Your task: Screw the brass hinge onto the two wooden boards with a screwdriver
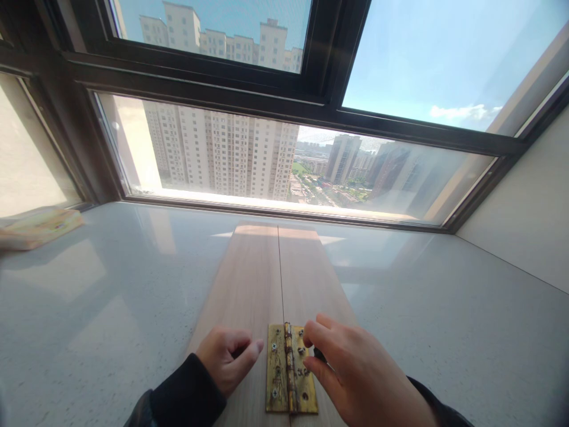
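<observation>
A worn brass butt hinge (277, 379) lies opened flat across the seam of two pale wooden boards (249, 279). Its left leaf has cross-head screws (274, 393) seated in some holes. Several small screws (301, 351) stand or lie on the right leaf, and its lowest hole shows dark. My right hand (347, 362) is over the right leaf, fingers closed round a small black object (319, 355), mostly hidden by the fingers. Just left of the hinge, my left hand (231, 356) is curled closed above the left board; whatever its fingers may hold is hidden.
The boards rest on a glossy white speckled sill (133, 296). At the far left sits a yellowish packet (42, 227). A dark-framed window (284, 207) bounds the back, and a white wall (524, 196) stands on the right.
</observation>
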Tool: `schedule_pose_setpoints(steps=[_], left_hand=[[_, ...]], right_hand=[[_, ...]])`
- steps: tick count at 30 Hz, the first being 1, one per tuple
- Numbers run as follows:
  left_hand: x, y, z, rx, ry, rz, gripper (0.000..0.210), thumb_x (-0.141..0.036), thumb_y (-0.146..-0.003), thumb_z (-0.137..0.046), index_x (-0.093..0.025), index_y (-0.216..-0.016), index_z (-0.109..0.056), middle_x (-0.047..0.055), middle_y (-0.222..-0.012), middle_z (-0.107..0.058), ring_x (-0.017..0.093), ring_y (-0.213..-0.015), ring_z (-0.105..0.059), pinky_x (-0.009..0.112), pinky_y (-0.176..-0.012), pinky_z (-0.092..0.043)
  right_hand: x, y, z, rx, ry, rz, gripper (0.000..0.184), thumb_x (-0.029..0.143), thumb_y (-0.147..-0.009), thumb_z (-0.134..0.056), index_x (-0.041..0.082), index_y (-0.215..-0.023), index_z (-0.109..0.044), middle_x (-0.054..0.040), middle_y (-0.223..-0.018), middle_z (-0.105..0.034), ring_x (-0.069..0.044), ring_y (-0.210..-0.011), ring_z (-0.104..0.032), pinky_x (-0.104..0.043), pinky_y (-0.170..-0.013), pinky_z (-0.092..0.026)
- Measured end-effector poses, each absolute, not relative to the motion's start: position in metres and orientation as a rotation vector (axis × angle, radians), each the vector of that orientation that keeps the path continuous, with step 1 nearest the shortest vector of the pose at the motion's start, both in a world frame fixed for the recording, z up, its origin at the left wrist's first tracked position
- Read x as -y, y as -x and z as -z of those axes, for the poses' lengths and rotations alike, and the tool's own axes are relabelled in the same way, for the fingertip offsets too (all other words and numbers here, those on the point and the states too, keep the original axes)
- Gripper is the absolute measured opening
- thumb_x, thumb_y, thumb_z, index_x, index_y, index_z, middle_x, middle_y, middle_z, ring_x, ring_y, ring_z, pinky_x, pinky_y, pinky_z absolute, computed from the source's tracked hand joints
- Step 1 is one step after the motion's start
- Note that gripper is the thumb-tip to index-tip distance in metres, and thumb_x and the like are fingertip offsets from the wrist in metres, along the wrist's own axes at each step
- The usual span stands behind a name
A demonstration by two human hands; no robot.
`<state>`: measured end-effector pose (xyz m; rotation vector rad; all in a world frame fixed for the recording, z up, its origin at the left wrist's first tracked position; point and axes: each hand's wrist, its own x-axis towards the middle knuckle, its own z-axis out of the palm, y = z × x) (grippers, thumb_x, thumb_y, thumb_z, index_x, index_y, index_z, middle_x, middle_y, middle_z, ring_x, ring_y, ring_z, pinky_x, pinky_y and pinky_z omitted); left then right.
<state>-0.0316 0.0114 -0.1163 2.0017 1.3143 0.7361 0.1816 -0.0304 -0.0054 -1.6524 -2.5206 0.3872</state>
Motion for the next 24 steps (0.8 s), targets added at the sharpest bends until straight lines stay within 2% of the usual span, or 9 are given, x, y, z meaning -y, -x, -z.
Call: schedule_pose_setpoints(steps=[4, 8, 15, 24], left_hand=[[-0.012, 0.032, 0.116, -1.314, -2.001, -0.729, 0.043, -0.043, -0.083, -0.040, -0.018, -0.049, -0.027, -0.005, -0.050, -0.020, 0.009, -0.047, -0.024, 0.026, -0.049, -0.018], [-0.014, 0.032, 0.116, -1.291, -2.012, -0.698, 0.043, -0.042, -0.083, -0.039, -0.018, -0.049, -0.028, -0.005, -0.051, -0.021, 0.009, -0.048, -0.025, 0.025, -0.049, -0.019], [-0.012, 0.032, 0.114, -1.304, -2.013, -0.686, 0.043, -0.043, -0.083, -0.039, -0.018, -0.050, -0.027, -0.005, -0.051, -0.019, 0.008, -0.048, -0.024, 0.025, -0.048, -0.018], [-0.014, 0.033, 0.116, -1.292, -2.019, -0.692, 0.042, -0.042, -0.084, -0.039, -0.019, -0.050, -0.028, -0.005, -0.051, -0.020, 0.009, -0.048, -0.026, 0.025, -0.049, -0.019]], right_hand=[[0.035, -0.182, -0.004, 2.549, 1.665, -0.456, 0.018, 0.017, -0.081, -0.047, 0.023, -0.097, -0.052, -0.0028, -0.094, -0.060, -0.019, -0.076, -0.058, -0.031, -0.064, -0.038], [0.038, -0.187, -0.016, 2.575, 1.589, -0.614, 0.032, 0.009, -0.077, -0.048, 0.021, -0.106, -0.052, -0.0055, -0.105, -0.058, -0.019, -0.087, -0.058, -0.031, -0.074, -0.043], [0.033, -0.193, -0.017, 2.576, 1.592, -0.694, 0.023, 0.007, -0.079, -0.048, 0.021, -0.095, -0.054, -0.0042, -0.097, -0.057, -0.017, -0.083, -0.057, -0.030, -0.074, -0.044], [0.029, -0.190, -0.001, 2.562, 1.631, -0.438, 0.010, 0.016, -0.082, -0.051, 0.021, -0.090, -0.052, -0.0034, -0.090, -0.061, -0.018, -0.073, -0.059, -0.029, -0.059, -0.033]])
